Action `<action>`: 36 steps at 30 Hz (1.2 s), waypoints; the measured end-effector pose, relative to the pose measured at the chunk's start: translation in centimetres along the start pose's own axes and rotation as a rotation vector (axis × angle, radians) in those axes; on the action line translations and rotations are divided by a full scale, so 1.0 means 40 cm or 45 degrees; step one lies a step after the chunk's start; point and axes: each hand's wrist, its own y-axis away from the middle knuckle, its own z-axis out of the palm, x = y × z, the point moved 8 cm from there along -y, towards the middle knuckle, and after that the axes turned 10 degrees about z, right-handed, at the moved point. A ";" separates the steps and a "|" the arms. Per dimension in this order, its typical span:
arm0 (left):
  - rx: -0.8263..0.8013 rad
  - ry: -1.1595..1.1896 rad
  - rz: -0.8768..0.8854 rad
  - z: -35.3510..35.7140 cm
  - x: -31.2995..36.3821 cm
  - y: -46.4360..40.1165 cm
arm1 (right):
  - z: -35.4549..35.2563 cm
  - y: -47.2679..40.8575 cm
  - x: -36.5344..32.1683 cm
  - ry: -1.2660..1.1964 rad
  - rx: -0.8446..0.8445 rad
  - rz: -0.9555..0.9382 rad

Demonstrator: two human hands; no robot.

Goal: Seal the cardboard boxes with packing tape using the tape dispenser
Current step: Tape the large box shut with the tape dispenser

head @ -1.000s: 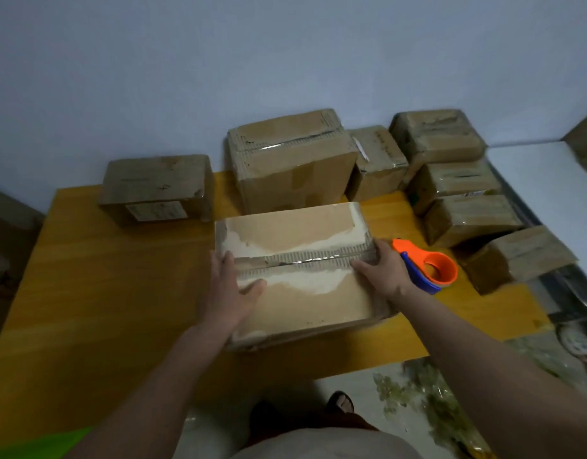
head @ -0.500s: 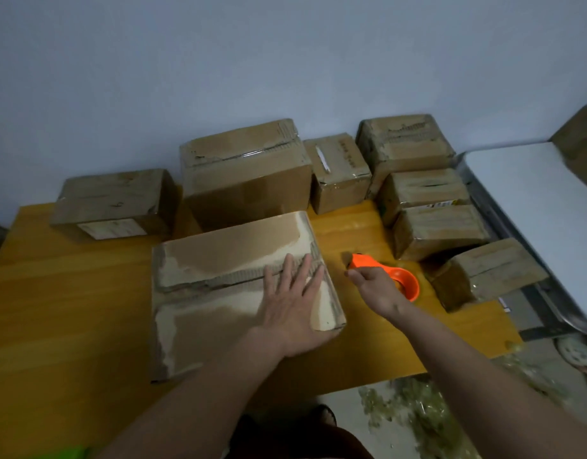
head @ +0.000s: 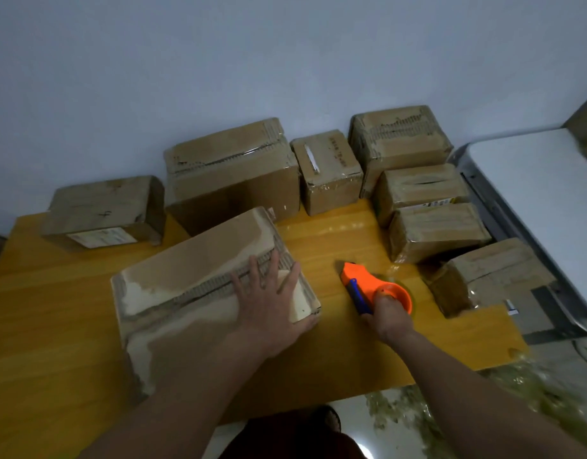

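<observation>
Left hand (head: 269,301) spread flat on closed cardboard box (head: 199,293); beside box, right hand (head: 386,314) grips tape dispenser (head: 373,289).

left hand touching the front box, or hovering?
Touching. The head view shows the left hand lying flat, fingers spread, on top of the front box, across its center seam, with no gap visible.
</observation>
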 end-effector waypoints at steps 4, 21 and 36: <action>-0.044 -0.030 0.118 -0.002 0.036 0.014 | -0.037 0.014 -0.046 -0.320 0.001 -0.164; 0.134 1.721 -0.255 -0.236 -0.136 -0.099 | -0.187 0.258 -0.228 -1.067 -0.697 -0.741; -0.175 2.358 -0.199 -0.249 -0.107 -0.081 | -0.221 0.284 -0.250 -1.133 -0.837 -0.643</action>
